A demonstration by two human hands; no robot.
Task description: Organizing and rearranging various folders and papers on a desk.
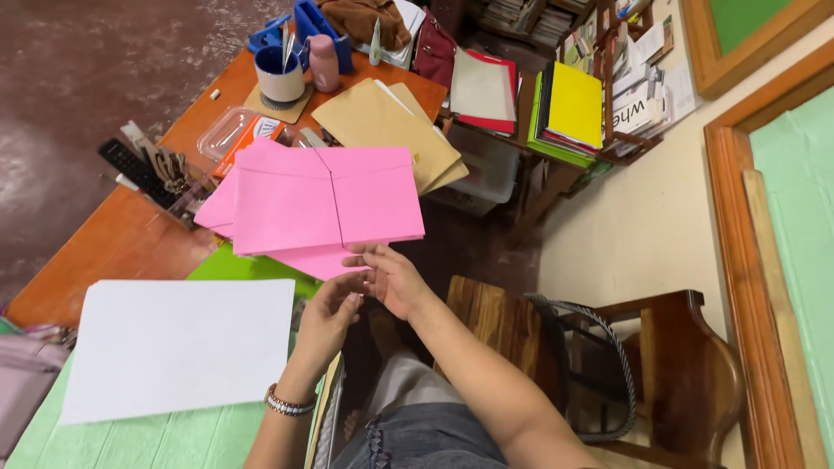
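A folded pink paper (pixel 326 200) with two flaps meeting at a centre crease is held up over the desk edge. My right hand (pixel 393 278) pinches its lower edge from below. Fingers curled, my left hand (pixel 328 314) touches the pink paper's bottom corner right beside the right hand; a beaded bracelet sits on that wrist. More pink sheets (pixel 217 208) lie under the folded one. A white sheet (pixel 178 346) lies flat at the lower left, with a green sheet (pixel 234 265) partly under it.
Orange wooden desk (pixel 122 243) holds tan folders (pixel 382 122), a cup with scissors (pixel 280 74), a pink bottle (pixel 323 62), a clear plastic box (pixel 228 132) and a remote (pixel 135 169). A shelf with books and a yellow folder (pixel 573 104) stands behind. A wooden chair (pixel 669 365) is at right.
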